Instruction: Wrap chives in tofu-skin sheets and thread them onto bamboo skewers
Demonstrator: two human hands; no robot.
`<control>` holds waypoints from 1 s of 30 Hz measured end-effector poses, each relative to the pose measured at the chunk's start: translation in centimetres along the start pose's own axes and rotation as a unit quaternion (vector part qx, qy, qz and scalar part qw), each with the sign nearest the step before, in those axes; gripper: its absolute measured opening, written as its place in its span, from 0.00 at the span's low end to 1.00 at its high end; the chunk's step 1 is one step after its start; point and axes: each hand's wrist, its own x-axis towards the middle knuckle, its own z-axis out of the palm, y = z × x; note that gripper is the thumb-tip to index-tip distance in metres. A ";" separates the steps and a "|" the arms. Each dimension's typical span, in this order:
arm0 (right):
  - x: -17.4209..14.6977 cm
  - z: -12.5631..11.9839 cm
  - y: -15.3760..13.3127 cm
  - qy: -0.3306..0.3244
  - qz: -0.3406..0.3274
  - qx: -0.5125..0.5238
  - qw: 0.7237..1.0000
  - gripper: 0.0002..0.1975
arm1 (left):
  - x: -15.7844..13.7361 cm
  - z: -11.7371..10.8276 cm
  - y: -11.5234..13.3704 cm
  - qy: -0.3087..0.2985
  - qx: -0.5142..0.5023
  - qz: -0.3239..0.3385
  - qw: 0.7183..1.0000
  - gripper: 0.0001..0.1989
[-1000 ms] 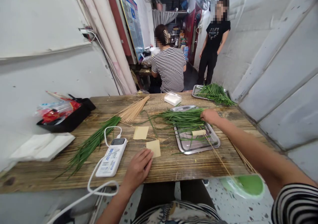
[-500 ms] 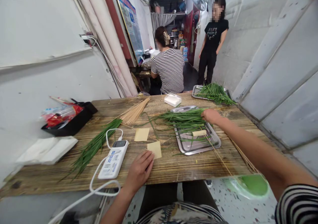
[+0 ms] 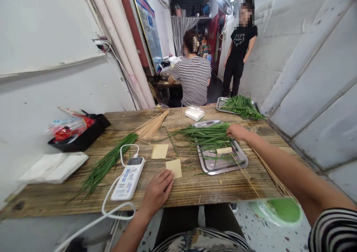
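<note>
My left hand (image 3: pixel 158 188) lies on the wooden table, palm down and fingers stretched out, its fingertips on the edge of a thin yellow square sheet (image 3: pixel 174 168). A second such sheet (image 3: pixel 160 151) lies just beyond it. At the metal tray (image 3: pixel 208 167), my right hand (image 3: pixel 236 131) has its fingers closed at the right end of a heap of Chinese chives (image 3: pixel 205 133); how many stalks it grips is hidden. In the tray below the heap rests a rolled yellow sheet (image 3: pixel 224 150) on a thin skewer (image 3: pixel 247 174) that sticks out over the front rim.
Left are a white power bank (image 3: pixel 128 179) with cable, loose chives (image 3: pixel 107 166), bamboo skewers (image 3: pixel 152 125), napkins (image 3: pixel 54 166) and a black box (image 3: pixel 75 142). Behind stand a white pack (image 3: pixel 194 113) and another chive tray (image 3: pixel 220 105). Two people (image 3: pixel 195 77) are beyond the table.
Both my hands stay almost where they were, the right one still at the chives. The view shifts slightly, and the seated person has leaned a little to the right.
</note>
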 end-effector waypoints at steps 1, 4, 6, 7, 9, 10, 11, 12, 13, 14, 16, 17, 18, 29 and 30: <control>0.0 -0.1 0.0 0.001 0.003 0.001 1.000 0.12 | 0.1 0.0 0.0 0.003 0.001 0.001 1.000 0.14; 0.0 -0.2 0.0 0.002 0.012 0.002 1.000 0.13 | 0.2 -0.2 0.2 0.004 0.001 0.000 1.000 0.14; -0.2 -0.4 0.0 0.002 0.019 0.002 1.000 0.13 | 0.3 -0.3 0.2 0.003 0.003 0.003 1.000 0.15; -0.4 -0.5 0.1 0.004 0.022 -0.001 1.000 0.14 | 0.2 -0.3 0.2 0.002 0.005 0.006 1.000 0.15; -0.7 -0.8 0.3 0.015 0.026 -0.011 0.999 0.14 | 0.1 -0.3 0.1 0.004 0.010 0.011 1.000 0.15; -0.9 -0.9 0.3 0.024 0.029 -0.019 0.999 0.14 | 0.1 -0.4 0.1 0.007 0.014 0.012 1.000 0.15; -1.1 -1.0 0.4 0.032 0.032 -0.026 0.999 0.15 | 0.2 -0.4 0.2 0.011 0.018 0.010 1.000 0.16; -1.2 -1.1 0.5 0.039 0.034 -0.033 0.998 0.15 | 0.4 -0.5 0.3 0.017 0.022 0.007 1.000 0.16; -1.4 -1.3 0.5 0.044 0.036 -0.039 0.998 0.15 | 0.9 -0.6 0.6 0.023 0.024 0.003 0.999 0.16; -1.6 -1.4 0.5 0.048 0.038 -0.045 0.997 0.15 | 1.7 -0.6 1.0 0.028 0.024 0.000 0.999 0.16; -1.9 -1.8 0.2 0.057 0.039 -0.054 0.996 0.14 | 4.4 -0.4 2.2 0.032 0.012 -0.006 0.999 0.17; -2.1 -2.0 -0.1 0.062 0.037 -0.057 0.996 0.14 | 6.2 0.0 2.9 0.030 0.001 -0.001 1.000 0.17; -2.4 -2.2 -0.5 0.067 0.033 -0.058 0.996 0.14 | 8.4 0.5 3.7 0.028 -0.009 0.005 1.000 0.17; -4.7 -2.0 -3.4 0.136 0.001 0.027 0.990 0.12 | 25.7 9.8 8.3 -0.184 -0.164 -0.016 0.969 0.13; -4.6 -1.7 -3.0 0.143 0.010 0.047 0.989 0.11 | 26.0 10.3 8.0 -0.191 -0.170 -0.019 0.966 0.11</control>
